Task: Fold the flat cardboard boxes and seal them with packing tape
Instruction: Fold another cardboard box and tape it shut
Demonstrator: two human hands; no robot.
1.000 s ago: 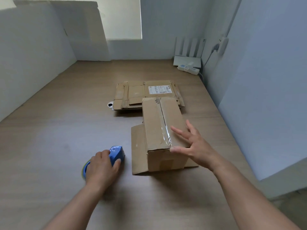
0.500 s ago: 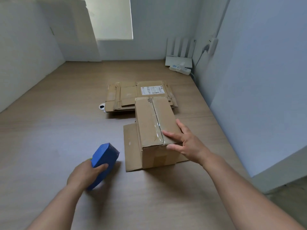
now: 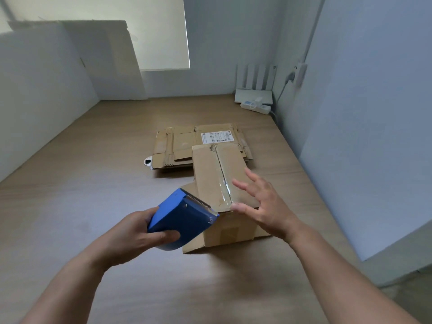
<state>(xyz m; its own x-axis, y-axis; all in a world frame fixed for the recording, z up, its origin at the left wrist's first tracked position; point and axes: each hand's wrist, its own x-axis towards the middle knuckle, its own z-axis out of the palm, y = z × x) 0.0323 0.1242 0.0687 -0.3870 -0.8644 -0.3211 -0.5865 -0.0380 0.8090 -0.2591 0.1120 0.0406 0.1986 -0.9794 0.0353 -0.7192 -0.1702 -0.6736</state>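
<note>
While the left hand point(image 3: 138, 232) grips the blue dispenser point(image 3: 184, 216) with fingers curled round its body and thumb along the near side, I see it held off the table point(image 3: 93, 195). Its toothed edge is tilted up and points toward the near left corner of the box point(image 3: 210, 174).

The box stands folded and closed just right of centre, on a loose cardboard sheet point(image 3: 194, 247) that sticks out at its left and near sides. A strip of clear tape point(image 3: 225, 185) runs along the top seam, from the far edge to the near one.

The right hand point(image 3: 264, 206) is spread over the near right part of the lid, fingers straight and apart and holding nothing. The thumb lies at the near top edge. I cannot tell whether the palm touches the cardboard.

Behind the box lie the flats point(image 3: 177, 146) — a low stack, the top one bearing a white label point(image 3: 216, 137). The box's far end overlaps the stack's near right corner from my angle.

In the far right corner a white router point(image 3: 253, 94) sits with a power strip point(image 3: 256, 107) just before it — both against the wall point(image 3: 362, 136).
</note>
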